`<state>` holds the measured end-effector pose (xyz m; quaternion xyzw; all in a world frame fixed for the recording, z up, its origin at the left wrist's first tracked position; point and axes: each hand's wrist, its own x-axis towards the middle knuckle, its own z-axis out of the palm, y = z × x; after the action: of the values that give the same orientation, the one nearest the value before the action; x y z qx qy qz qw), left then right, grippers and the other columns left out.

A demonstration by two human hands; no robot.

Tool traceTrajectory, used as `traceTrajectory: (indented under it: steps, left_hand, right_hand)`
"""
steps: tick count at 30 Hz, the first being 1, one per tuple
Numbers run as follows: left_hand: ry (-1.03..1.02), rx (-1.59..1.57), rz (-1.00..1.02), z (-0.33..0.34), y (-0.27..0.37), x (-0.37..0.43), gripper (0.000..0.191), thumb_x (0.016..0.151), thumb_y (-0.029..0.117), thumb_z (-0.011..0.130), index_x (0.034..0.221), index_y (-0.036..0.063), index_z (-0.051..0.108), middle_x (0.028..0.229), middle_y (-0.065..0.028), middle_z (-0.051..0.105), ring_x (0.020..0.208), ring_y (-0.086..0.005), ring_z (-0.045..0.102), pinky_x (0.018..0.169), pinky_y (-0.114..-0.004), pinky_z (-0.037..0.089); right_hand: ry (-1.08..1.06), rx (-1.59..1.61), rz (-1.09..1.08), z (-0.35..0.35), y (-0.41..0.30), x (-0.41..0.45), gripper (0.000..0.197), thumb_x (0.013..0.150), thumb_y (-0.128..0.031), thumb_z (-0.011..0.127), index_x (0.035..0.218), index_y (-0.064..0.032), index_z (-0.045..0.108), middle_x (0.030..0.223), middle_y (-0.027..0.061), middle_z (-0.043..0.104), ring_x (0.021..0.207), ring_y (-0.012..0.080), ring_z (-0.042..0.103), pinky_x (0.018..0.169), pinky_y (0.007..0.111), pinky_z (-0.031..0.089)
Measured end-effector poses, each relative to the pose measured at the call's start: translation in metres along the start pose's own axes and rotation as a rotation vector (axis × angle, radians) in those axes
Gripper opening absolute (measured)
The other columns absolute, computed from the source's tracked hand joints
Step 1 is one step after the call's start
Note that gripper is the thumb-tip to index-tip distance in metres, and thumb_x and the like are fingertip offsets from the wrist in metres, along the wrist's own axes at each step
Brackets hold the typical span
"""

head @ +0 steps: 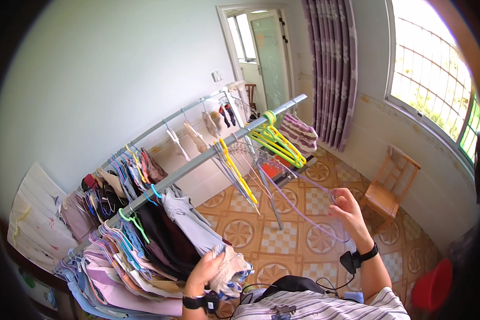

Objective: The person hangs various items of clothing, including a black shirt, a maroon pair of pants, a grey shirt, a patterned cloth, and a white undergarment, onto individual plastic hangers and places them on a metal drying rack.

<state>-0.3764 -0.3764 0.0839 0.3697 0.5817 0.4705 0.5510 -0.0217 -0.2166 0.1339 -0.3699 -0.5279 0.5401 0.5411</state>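
My left hand [204,269] grips a bunched garment [229,267] with beige lacy cloth and blue-and-white patches, low beside the hanging clothes. Off to the right, my right hand [350,218] has its fingers curled on a light purple clothes hanger [290,203], held tilted in the air. Between the two hands and farther off stands a metal clothes rack. Its front rail [200,158] bears yellow and green hangers [278,144], several thin bare hangers [236,172] and grey trousers [188,216]. Nearer me, shirts [116,276] hang tightly packed on the same rail.
Socks [194,136] and more clothes hang from the back rail [168,122]. A wooden chair [384,196] is by the window wall, and a red plastic bucket [432,286] stands at lower right. Beyond the rack are a purple curtain [334,76] and a doorway with a glass-panelled door [270,60].
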Motion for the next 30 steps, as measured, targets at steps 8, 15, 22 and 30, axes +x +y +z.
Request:
traceTrajectory:
  steps: [8, 15, 22, 30]
  left_hand:
    - [-0.163, 0.103, 0.176, 0.034, 0.097, -0.001, 0.041, 0.098, 0.009, 0.045, 0.137, -0.0014, 0.038, 0.128, -0.0074, 0.052, 0.116, -0.0155, 0.050, 0.101, -0.029, 0.038]
    - [-0.055, 0.009, 0.217, 0.081, 0.166, -0.031, 0.041, 0.097, 0.020, 0.044, 0.135, 0.0027, 0.044, 0.123, -0.0108, 0.057, 0.106, -0.0175, 0.059, 0.090, -0.030, 0.047]
    - [-0.134, -0.046, 0.147, 0.123, 0.169, -0.014, 0.034, 0.098, 0.025, 0.046, 0.118, -0.0002, 0.055, 0.107, -0.0097, 0.065, 0.089, -0.0152, 0.065, 0.077, -0.027, 0.053]
    - [-0.242, 0.909, 0.165, 0.127, 0.124, 0.006, 0.034, 0.100, 0.018, 0.042, 0.126, -0.0030, 0.048, 0.114, -0.0082, 0.061, 0.101, -0.0170, 0.058, 0.089, -0.033, 0.046]
  right_hand:
    - [-0.012, 0.087, 0.210, -0.018, 0.068, -0.016, 0.015, 0.099, -0.020, 0.049, 0.099, -0.0080, 0.058, 0.069, -0.0052, 0.049, 0.056, 0.0021, 0.041, 0.049, 0.017, 0.033]
    - [0.040, 0.295, 0.175, -0.013, 0.164, -0.008, 0.011, 0.097, -0.014, 0.050, 0.100, -0.0053, 0.056, 0.069, -0.0027, 0.049, 0.058, 0.0055, 0.044, 0.054, 0.021, 0.037]
    - [-0.054, 0.667, 0.590, 0.009, 0.175, -0.022, 0.015, 0.097, -0.018, 0.052, 0.101, -0.0060, 0.059, 0.073, -0.0018, 0.053, 0.060, 0.0064, 0.048, 0.056, 0.021, 0.042]
    - [-0.158, 0.882, 0.637, -0.010, 0.106, -0.034, 0.016, 0.098, -0.016, 0.044, 0.102, -0.0057, 0.056, 0.072, -0.0025, 0.049, 0.057, 0.0072, 0.040, 0.053, 0.021, 0.035]
